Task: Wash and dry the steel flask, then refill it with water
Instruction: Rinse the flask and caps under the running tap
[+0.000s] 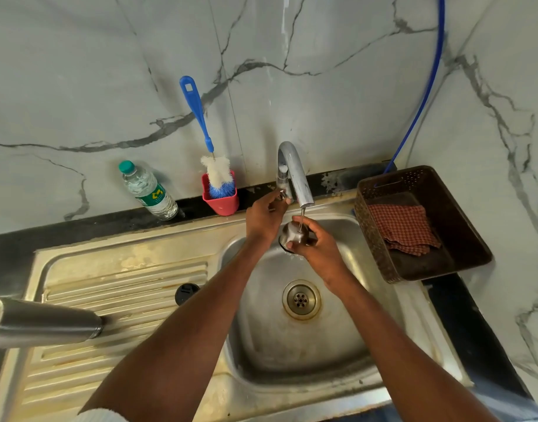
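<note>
Right hand (315,245) has its fingers curled round the steel cap (293,234) under the tap (295,175), left hand (266,216) pinching the tap lever, while the flask (45,322) lies sideways on the drainboard, far left, nearer the left arm.

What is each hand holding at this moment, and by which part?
The right hand grips a small steel cap by its side, under the tap's stream. The left hand pinches the tap lever at the tap's base.
</note>
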Tool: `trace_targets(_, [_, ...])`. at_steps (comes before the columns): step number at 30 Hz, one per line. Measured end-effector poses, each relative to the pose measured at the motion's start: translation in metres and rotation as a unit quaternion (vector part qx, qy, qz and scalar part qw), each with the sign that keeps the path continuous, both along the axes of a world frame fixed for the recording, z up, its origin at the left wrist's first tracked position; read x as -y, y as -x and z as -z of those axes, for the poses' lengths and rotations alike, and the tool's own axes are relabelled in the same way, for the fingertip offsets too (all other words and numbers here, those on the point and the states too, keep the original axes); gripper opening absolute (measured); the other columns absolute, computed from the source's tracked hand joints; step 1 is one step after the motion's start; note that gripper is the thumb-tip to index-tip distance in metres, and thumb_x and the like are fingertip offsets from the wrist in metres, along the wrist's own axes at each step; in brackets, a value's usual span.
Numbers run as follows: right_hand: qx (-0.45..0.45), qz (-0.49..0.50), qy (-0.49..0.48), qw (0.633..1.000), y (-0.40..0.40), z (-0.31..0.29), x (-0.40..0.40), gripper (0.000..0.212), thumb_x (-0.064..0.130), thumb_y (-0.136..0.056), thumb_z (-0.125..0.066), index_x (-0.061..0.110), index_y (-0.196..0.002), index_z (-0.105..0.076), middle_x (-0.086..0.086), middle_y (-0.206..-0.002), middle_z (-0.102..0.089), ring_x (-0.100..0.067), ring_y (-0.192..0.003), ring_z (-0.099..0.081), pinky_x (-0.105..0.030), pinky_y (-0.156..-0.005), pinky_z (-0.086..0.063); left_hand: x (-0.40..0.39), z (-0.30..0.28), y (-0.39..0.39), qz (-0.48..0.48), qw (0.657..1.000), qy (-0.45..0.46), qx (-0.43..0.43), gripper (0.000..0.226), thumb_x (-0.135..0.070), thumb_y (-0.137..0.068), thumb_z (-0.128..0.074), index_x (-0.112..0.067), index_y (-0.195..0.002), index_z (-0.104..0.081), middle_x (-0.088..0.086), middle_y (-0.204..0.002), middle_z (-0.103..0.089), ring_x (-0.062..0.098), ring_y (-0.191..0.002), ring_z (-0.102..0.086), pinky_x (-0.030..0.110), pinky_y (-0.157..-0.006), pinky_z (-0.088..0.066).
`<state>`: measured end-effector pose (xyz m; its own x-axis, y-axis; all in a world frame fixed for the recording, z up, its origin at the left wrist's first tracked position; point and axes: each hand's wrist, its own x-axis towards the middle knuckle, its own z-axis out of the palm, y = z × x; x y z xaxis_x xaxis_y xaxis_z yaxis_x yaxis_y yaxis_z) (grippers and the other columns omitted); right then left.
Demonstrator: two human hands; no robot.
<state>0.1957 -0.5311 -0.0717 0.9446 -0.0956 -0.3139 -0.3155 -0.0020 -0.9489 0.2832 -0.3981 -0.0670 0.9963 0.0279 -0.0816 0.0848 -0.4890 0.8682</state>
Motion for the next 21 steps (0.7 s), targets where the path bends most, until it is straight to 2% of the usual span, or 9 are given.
trace_targets(2, [0.002,0.013,-0.006,1.000,0.004,0.005,0.002,0.061,0.004,-0.080,-0.083,0.038,-0.128,-0.066,0.003,-0.129,-0.068,-0.018,-0.114,-0.067,-0.031,-0.095,-0.057,-0.002,-0.001,-0.003,-0.003,1.000,0.008,-0.010,0.044,-0.032,-0.098,-0.073,-0.017,-0.139,-0.068,0.002,-0.115,-0.078,0.009,-0.098,-0.068,0.030,-0.092,-0.057])
trace_targets(5, [-0.028,0.043,-0.052,0.997,0.000,0.005,0.002,0.053,0.009,-0.087,-0.080,0.035,-0.130,-0.065,-0.001,-0.130,-0.066,-0.022,-0.117,-0.066,-0.040,-0.096,-0.059,0.000,-0.006,-0.011,-0.017,0.999,0.023,-0.015,0.041,-0.036,-0.099,-0.070,-0.019,-0.137,-0.069,-0.002,-0.119,-0.078,0.005,-0.099,-0.069,0.029,-0.095,-0.057])
trace_targets(7, [-0.074,0.049,-0.127,0.988,-0.003,0.005,0.001,0.038,0.016,-0.095,-0.074,0.034,-0.127,-0.065,-0.009,-0.130,-0.067,-0.029,-0.115,-0.068,-0.043,-0.092,-0.060,0.000,-0.005,-0.009,-0.030,0.999,0.012,-0.003,0.037,-0.040,-0.102,-0.066,-0.020,-0.133,-0.071,-0.004,-0.111,-0.079,0.008,-0.096,-0.072,0.035,-0.092,-0.060])
trace_targets(9, [-0.119,0.074,-0.206,0.968,-0.006,0.004,-0.003,0.021,0.024,-0.100,-0.066,0.029,-0.121,-0.066,-0.013,-0.124,-0.070,-0.031,-0.103,-0.072,-0.043,-0.087,-0.059,-0.004,0.000,-0.002,-0.035,0.999,0.005,0.004,0.034,-0.041,-0.103,-0.062,-0.021,-0.129,-0.073,-0.006,-0.107,-0.079,0.011,-0.096,-0.072,0.037,-0.088,-0.060])
trace_targets(10, [-0.141,0.089,-0.242,0.956,-0.007,0.004,-0.006,0.020,0.030,-0.102,-0.063,0.023,-0.121,-0.065,-0.016,-0.120,-0.071,-0.031,-0.097,-0.073,-0.043,-0.086,-0.058,-0.007,0.004,0.002,-0.036,0.999,0.003,0.003,0.034,-0.041,-0.104,-0.061,-0.021,-0.129,-0.072,-0.005,-0.110,-0.078,0.011,-0.099,-0.071,0.036,-0.089,-0.059])
trace_targets(12, [-0.189,0.100,-0.300,0.930,-0.009,0.007,-0.012,0.039,0.042,-0.102,-0.061,0.012,-0.125,-0.063,-0.020,-0.111,-0.073,-0.031,-0.088,-0.073,-0.042,-0.081,-0.059,-0.014,0.009,0.007,-0.048,0.999,-0.007,0.006,0.034,-0.039,-0.105,-0.060,-0.019,-0.131,-0.071,-0.003,-0.114,-0.077,0.014,-0.104,-0.069,0.031,-0.087,-0.055])
trace_targets(15, [-0.249,0.104,-0.375,0.887,-0.005,0.014,-0.009,0.060,0.053,-0.092,-0.071,0.007,-0.129,-0.062,-0.025,-0.108,-0.072,-0.032,-0.087,-0.072,-0.040,-0.070,-0.059,-0.032,0.009,0.015,-0.085,0.996,0.002,0.020,0.033,-0.037,-0.106,-0.059,-0.017,-0.131,-0.069,-0.005,-0.104,-0.075,0.014,-0.097,-0.070,0.035,-0.084,-0.058])
trace_targets(18, [-0.273,0.160,-0.445,0.838,-0.009,0.017,-0.005,0.065,0.049,-0.091,-0.073,0.003,-0.134,-0.059,-0.025,-0.107,-0.068,-0.029,-0.079,-0.069,-0.033,-0.066,-0.056,-0.052,0.008,0.032,-0.103,0.994,0.028,0.035,0.026,-0.031,-0.107,-0.057,-0.021,-0.129,-0.068,-0.008,-0.102,-0.076,0.009,-0.094,-0.072,0.039,-0.087,-0.062])
trace_targets(21, [-0.263,0.142,-0.458,0.837,-0.016,0.014,-0.017,0.064,0.047,-0.093,-0.069,0.002,-0.137,-0.058,-0.025,-0.111,-0.068,-0.029,-0.075,-0.069,-0.029,-0.058,-0.054,-0.066,0.005,0.053,-0.114,0.991,0.039,0.066,0.021,-0.024,-0.108,-0.056,-0.022,-0.124,-0.069,-0.009,-0.100,-0.078,0.002,-0.095,-0.074,0.036,-0.089,-0.061])
